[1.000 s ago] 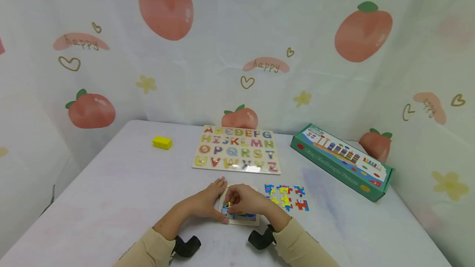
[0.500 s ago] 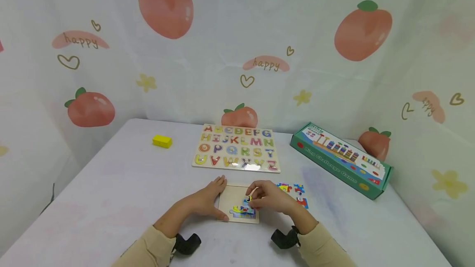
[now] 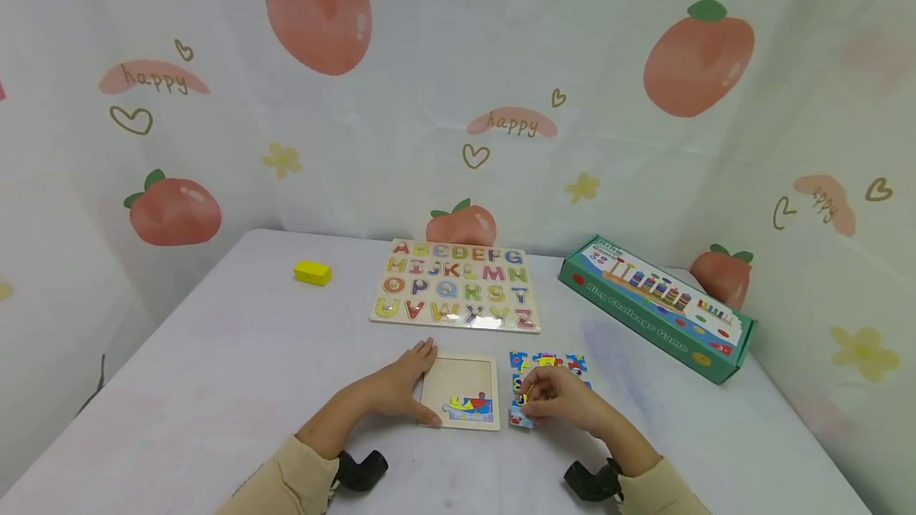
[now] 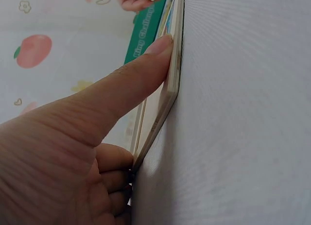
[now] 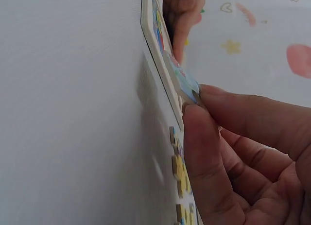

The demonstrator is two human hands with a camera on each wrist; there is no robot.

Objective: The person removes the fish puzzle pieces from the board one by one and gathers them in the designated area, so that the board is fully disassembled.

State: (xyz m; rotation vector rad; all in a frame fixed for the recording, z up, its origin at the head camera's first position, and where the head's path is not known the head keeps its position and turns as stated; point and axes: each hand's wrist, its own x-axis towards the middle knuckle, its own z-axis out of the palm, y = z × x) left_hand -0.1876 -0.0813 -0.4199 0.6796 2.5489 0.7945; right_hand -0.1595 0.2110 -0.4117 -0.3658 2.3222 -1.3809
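My left hand (image 3: 398, 386) rests at the left side of a square wooden puzzle tray (image 3: 458, 365), its thumb (image 4: 154, 55) on the near edge and its other fingers against the side. Joined pieces (image 3: 470, 408) with yellow, red and blue print lie in the tray's lower right part. Just right of the tray, my right hand (image 3: 561, 397) pinches a light-blue jigsaw piece (image 5: 181, 79) between thumb and forefinger. The right wrist view shows this piece tilted, off the table. Loose jigsaw pieces (image 3: 547, 359) lie beyond and beneath that hand, partly hidden by it.
An alphabet board (image 3: 458, 284) lies flat behind the tray. At the back right stands a green game box (image 3: 658, 308); a yellow block (image 3: 312, 273) sits at the back left. A printed cloth (image 3: 401, 141) hangs behind the table.
My right hand has moved right, from over the tray to the loose pieces beside it, with a jigsaw piece between its fingers. The tray's inside now shows. The left hand stays in place.
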